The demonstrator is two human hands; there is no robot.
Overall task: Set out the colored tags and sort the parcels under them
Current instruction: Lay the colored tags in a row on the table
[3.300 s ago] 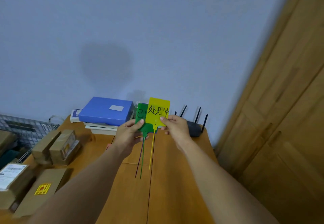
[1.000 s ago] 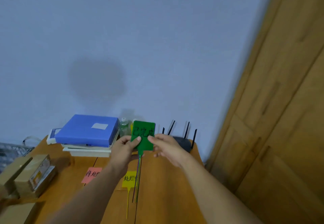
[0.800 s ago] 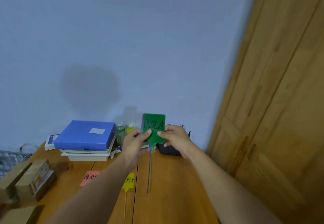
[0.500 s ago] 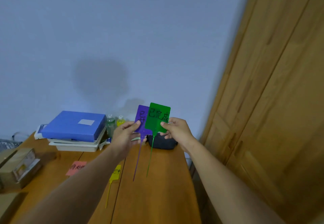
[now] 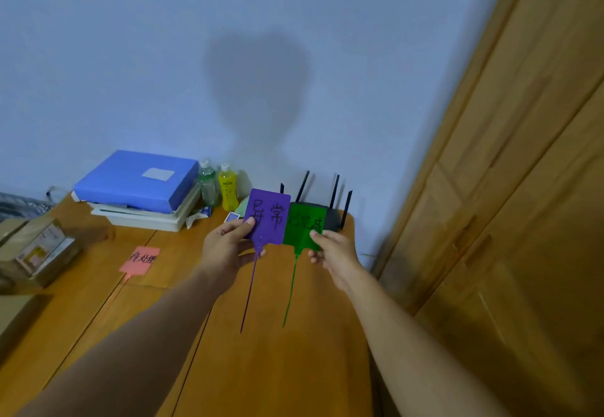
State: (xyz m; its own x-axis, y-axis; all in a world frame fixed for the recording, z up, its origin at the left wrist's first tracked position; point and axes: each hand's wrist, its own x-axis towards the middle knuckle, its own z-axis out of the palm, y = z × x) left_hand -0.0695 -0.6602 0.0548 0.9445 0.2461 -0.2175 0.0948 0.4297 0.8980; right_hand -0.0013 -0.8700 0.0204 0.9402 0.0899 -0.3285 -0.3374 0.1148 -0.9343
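Observation:
My left hand (image 5: 225, 250) pinches a purple tag (image 5: 269, 217) by its lower left corner and holds it above the wooden table (image 5: 277, 367). My right hand (image 5: 333, 253) pinches a green tag (image 5: 302, 228) just to its right. Both tags carry black handwriting and have long thin tails hanging down. A pink tag (image 5: 140, 259) lies flat on the table to the left. Brown parcels (image 5: 36, 250) sit at the left edge. The yellow tag is hidden behind my left forearm.
A blue folder (image 5: 137, 179) on stacked books stands at the back left. Two bottles (image 5: 219, 188) stand beside it and a black router (image 5: 330, 214) with antennas sits at the back right. A wooden wardrobe (image 5: 510, 188) borders the table on the right.
The yellow tag has been laid on the table. My hands have pulled the purple and green tags apart, so they are now side by side, one in each hand.

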